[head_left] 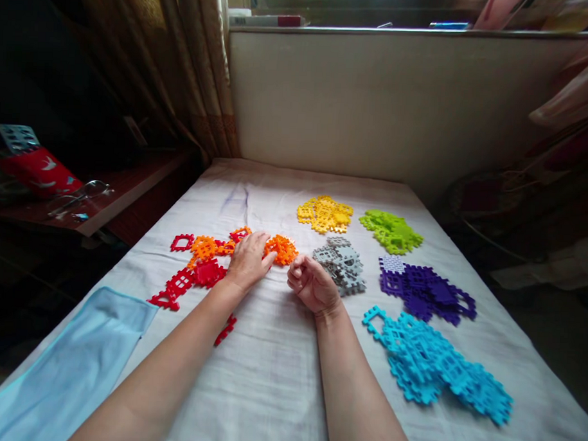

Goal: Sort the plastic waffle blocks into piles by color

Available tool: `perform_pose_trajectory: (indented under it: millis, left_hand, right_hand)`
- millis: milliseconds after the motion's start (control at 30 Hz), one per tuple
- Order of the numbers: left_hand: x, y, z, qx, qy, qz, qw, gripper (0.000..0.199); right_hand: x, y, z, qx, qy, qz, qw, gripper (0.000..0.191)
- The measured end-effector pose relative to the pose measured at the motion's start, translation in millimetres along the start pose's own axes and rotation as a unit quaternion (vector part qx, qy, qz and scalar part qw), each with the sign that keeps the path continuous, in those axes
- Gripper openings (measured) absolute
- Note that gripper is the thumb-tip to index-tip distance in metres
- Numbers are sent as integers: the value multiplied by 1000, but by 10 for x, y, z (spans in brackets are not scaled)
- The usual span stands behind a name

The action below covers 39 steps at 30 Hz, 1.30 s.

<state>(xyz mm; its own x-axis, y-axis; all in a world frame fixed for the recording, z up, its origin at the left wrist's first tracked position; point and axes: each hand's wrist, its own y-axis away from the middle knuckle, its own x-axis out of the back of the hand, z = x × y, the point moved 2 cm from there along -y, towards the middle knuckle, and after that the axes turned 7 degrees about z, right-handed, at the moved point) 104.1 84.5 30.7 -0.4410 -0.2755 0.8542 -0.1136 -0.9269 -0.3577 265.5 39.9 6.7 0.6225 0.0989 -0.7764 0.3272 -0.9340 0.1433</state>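
My left hand lies palm down, fingers stretched out, over mixed red and orange interlocking plastic tiles. Red tiles spread to its left, among them some orange tiles. Just beyond its thumb is a pile of orange tiles. My right hand is closed with curled fingers, and no tile shows in it. Beside it on the right sits a pile of grey tiles. A lone red tile lies partly hidden behind my left forearm.
Separate piles of yellow, lime green, purple and light blue tiles lie on the white-sheeted surface. A pale blue cloth covers the front left. Eyeglasses rest on a side table; a curtain hangs behind.
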Motion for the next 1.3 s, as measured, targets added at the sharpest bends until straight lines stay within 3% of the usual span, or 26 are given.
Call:
perform_pose_trajectory:
  millis: [167, 400, 533, 633, 833, 1067, 1300]
  left_hand:
    - [9, 447, -122, -23, -68, -16, 997, 45]
    - [161, 733, -258, -85, -13, -15, 996, 32]
    - [370, 655, -414, -82, 10, -12, 997, 34]
    - [545, 481, -612, -61, -43, 0, 997, 35]
    - [652, 245, -960, -40, -153, -116, 981, 44]
    - [696, 169, -999, -58, -101, -93, 989, 37]
    - [687, 116, -918, 52, 1, -89, 995, 28]
  right_hand:
    - [8, -3, 9, -2, 0, -2, 1000, 24]
    - [12, -2, 8, -1, 18, -2, 1000, 24]
    - [4, 0, 4, -1, 18, 3, 1000, 23]
    - [-2, 0, 2, -2, 15, 8, 1000, 25]
    - [2, -5, 3, -2, 15, 15, 1000, 24]
    - [3, -6, 2, -4, 14, 23, 1000, 23]
    - [5, -11, 7, -8, 15, 21, 1000, 25]
